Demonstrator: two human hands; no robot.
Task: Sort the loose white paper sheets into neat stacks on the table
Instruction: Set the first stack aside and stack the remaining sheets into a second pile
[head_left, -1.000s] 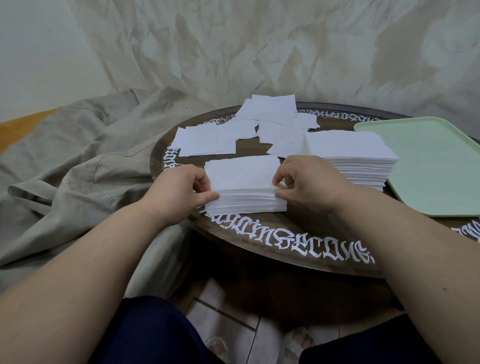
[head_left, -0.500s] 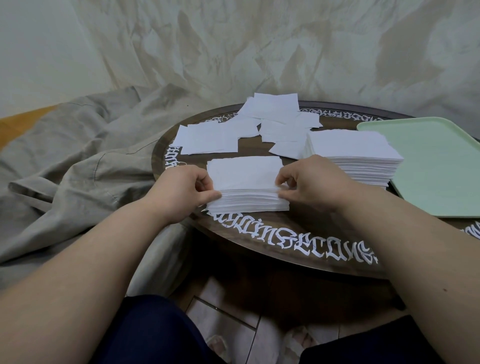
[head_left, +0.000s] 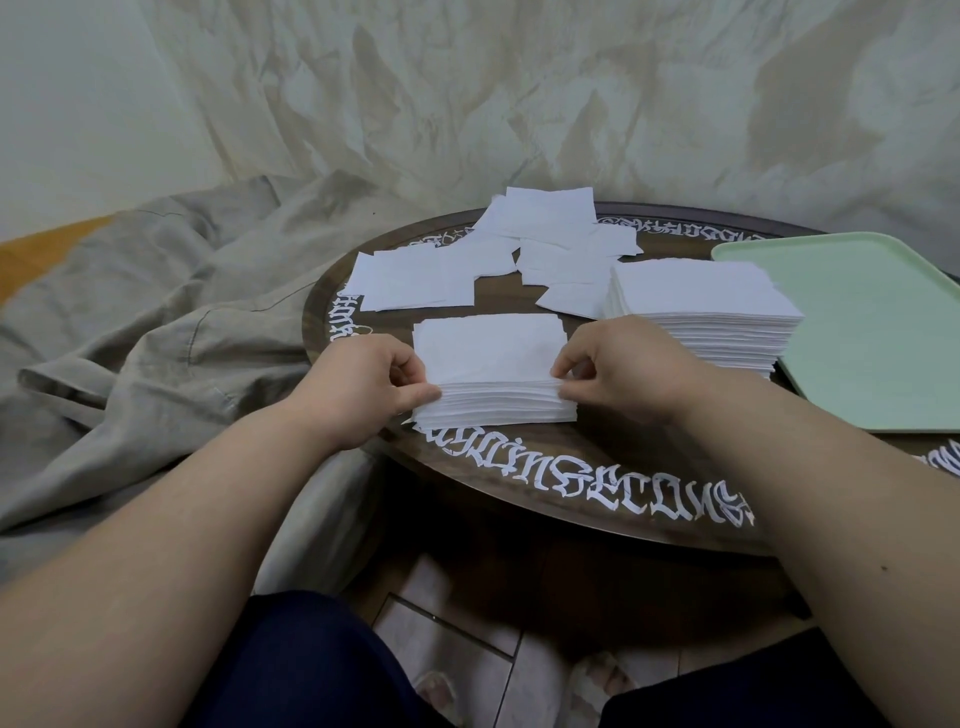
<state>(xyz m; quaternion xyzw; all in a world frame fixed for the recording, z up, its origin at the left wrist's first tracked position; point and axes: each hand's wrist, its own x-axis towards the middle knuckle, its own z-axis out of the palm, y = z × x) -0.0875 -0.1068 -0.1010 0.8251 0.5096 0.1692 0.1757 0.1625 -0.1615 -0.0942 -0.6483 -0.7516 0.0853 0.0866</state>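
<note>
two hands, left hand (head_left: 363, 387) and right hand (head_left: 618, 371), apparently pinch near stack (head_left: 491, 364).

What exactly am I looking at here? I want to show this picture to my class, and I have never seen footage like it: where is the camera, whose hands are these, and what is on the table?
There is no machine. A person wears a camera on the head, so it looks forward and down at their own bare arms. The left hand and right hand pinch opposite sides of the near stack of white paper sheets. It sits on a round dark wooden table with white lettering. A taller white paper stack stands to its right, loose white sheets lie scattered behind, and a pale green plastic tray sits far right.
</note>
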